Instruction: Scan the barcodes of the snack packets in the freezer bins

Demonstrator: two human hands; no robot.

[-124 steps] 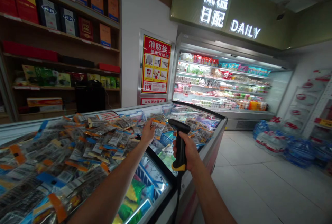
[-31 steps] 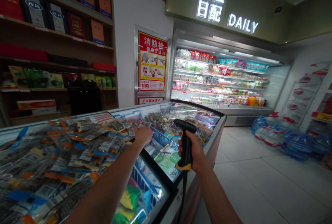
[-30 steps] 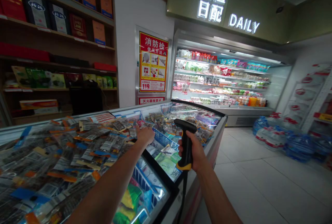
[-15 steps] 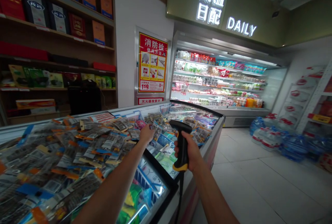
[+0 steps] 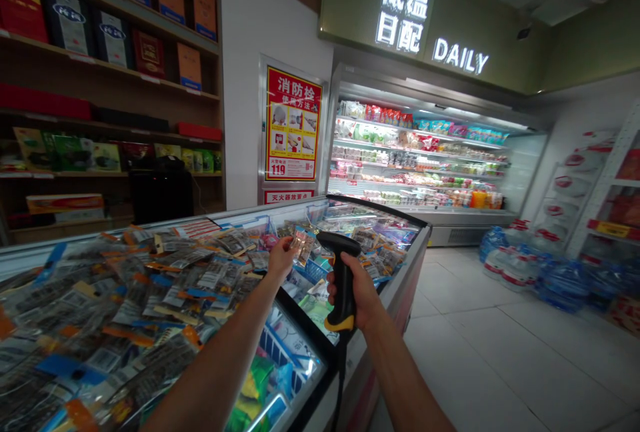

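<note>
My right hand [image 5: 361, 293] is closed round the grip of a black and yellow barcode scanner [image 5: 341, 279], held upright over the chest freezer [image 5: 400, 279]. My left hand [image 5: 281, 257] pinches a small clear snack packet [image 5: 303, 243] and holds it up just left of the scanner's head. Under both hands lies a heap of similar small packets [image 5: 150, 285] with orange and blue tabs, spread over the freezer's glass lid.
Wooden shelves [image 5: 100, 85] with boxed goods stand behind the freezer. A red fire notice [image 5: 293, 124] hangs on the wall. An open lit cooler [image 5: 420, 159] fills the back. Packs of water bottles [image 5: 530, 265] sit on the tiled floor at right.
My left hand was resting on the packets a second ago; it has since lifted one packet up beside the scanner. My right hand with the scanner has shifted slightly left.
</note>
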